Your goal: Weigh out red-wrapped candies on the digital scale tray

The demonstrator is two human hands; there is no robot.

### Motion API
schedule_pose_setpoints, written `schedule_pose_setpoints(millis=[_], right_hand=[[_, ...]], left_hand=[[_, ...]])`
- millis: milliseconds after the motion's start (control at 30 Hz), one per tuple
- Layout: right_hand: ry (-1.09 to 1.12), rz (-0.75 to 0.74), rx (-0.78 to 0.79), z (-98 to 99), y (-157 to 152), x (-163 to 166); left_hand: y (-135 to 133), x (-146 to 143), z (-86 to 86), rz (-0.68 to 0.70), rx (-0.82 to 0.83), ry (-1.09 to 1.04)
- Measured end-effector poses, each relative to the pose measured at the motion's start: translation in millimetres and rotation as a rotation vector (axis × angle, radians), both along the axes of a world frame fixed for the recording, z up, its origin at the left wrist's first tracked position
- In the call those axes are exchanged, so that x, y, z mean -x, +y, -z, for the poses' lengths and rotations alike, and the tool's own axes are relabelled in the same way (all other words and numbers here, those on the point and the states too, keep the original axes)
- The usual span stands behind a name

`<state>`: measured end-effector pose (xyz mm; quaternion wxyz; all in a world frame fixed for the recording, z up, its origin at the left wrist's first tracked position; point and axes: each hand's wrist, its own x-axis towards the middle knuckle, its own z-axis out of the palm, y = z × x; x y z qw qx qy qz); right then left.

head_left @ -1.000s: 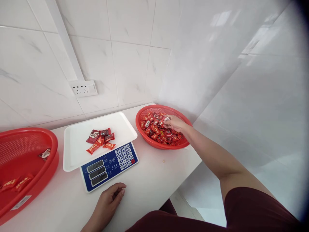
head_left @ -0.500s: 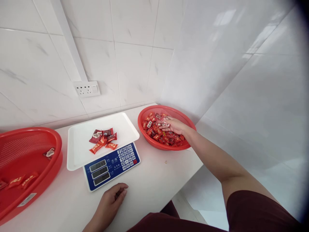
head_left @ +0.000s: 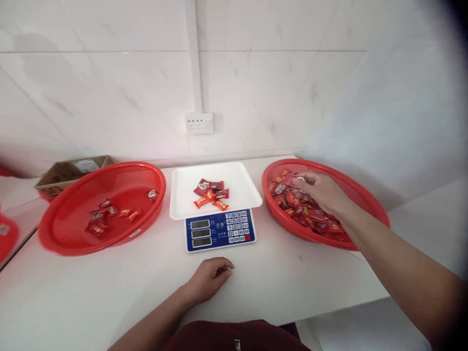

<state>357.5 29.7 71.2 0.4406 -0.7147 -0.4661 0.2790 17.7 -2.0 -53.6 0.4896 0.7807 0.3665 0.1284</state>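
Observation:
My right hand (head_left: 321, 191) reaches into the red basket (head_left: 365, 204) on the right, fingers closed on a wrapped candy among the many red-wrapped candies (head_left: 292, 200) there. My left hand (head_left: 210, 278) rests on the white counter in front of the scale, fingers curled under, holding nothing visible. The blue-faced scale (head_left: 218, 229) carries a white tray (head_left: 183, 195) with several wrapped candies (head_left: 211, 191) on it. A second red basket (head_left: 73, 229) on the left holds several candies (head_left: 106, 214).
A cardboard box (head_left: 69, 170) stands behind the left basket. A wall socket (head_left: 199, 123) sits above the scale on the tiled wall. The counter (head_left: 109, 292) ends just right of the right basket. A small crumb (head_left: 300, 258) lies on the counter.
The view has swung left, bringing the whole left basket and a cardboard box into sight. My right hand stays in the right basket, shifted slightly over the candies. My left hand has not moved.

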Motion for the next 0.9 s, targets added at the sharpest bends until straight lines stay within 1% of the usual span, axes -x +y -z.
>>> schedule_pose_setpoints(millis=[67,133,200,233,300,367,467,533,600,667,733,833,900], right_hand=[[-0.091,-0.131,0.009,-5.3,6,23],[-0.133,-0.262,0.02,-6.3,13,49],[-0.099,-0.35,0.028,-2.5,23,74],[-0.049,-0.387,0.03,0.5,29,85],[0.067,-0.443,0.028,7.5,43,104],[0.135,-0.472,0.02,13.4,56,119],[0.135,-0.486,-0.001,17.4,72,135],[0.06,-0.507,-0.005,16.5,80,142],[-0.137,-0.479,-0.044,13.1,83,145],[-0.382,-0.36,-0.141,8.6,81,143],[-0.515,-0.243,-0.248,5.1,71,138],[-0.483,-0.188,-0.337,6.6,41,130],[-0.433,-0.16,-0.367,14.2,15,126]], left_hand=[[-1,2,-0.7,0.002,0.0,0.001],[-2,3,-1.5,0.009,0.008,-0.008],[-3,5,-2.0,0.021,0.017,-0.018],[-3,5,-2.0,0.026,0.019,-0.022],[-3,6,-1.4,0.033,0.013,-0.026],[-3,7,-0.4,0.038,0.0,-0.028],[-4,8,0.9,0.044,-0.013,-0.032],[-4,8,1.0,0.045,-0.02,-0.03],[-4,8,0.3,0.051,-0.027,-0.024],[-4,9,-0.7,0.058,-0.036,-0.022],[-4,9,-1.7,0.067,-0.043,-0.025],[-3,9,-2.1,0.081,-0.049,-0.028],[-3,9,-1.5,0.084,-0.061,-0.022]])
